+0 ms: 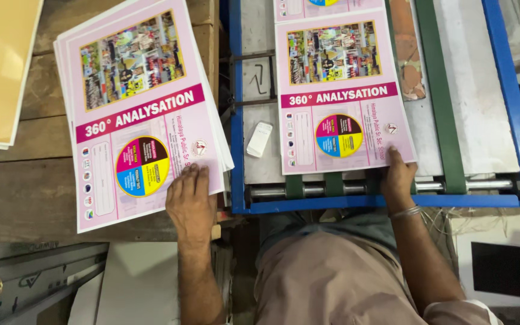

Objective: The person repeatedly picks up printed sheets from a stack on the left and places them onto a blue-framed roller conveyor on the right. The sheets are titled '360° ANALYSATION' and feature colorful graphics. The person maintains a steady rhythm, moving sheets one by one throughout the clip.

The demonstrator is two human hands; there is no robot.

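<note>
Left hand (pixel 191 195) rests flat and unclenched on the near edge of a pink sheet stack (pixel 139 114) on the worktop (pixel 25 192); right hand (pixel 397 176) pinches the near right corner of a single sheet (pixel 344 96) on the blue-framed machine (pixel 513 90). Thin, floppy, probably slick paper, best lifted by edges.

Print workshop: blue feed machine (pixel 516 90), stacked posters (pixel 145 114).

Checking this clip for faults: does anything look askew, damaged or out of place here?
Mostly orderly. The pink sheet stack under the left hand lies tilted and fanned, edges uneven. A small white object lies loose on the machine bed beside the sheet at the right hand.
</note>
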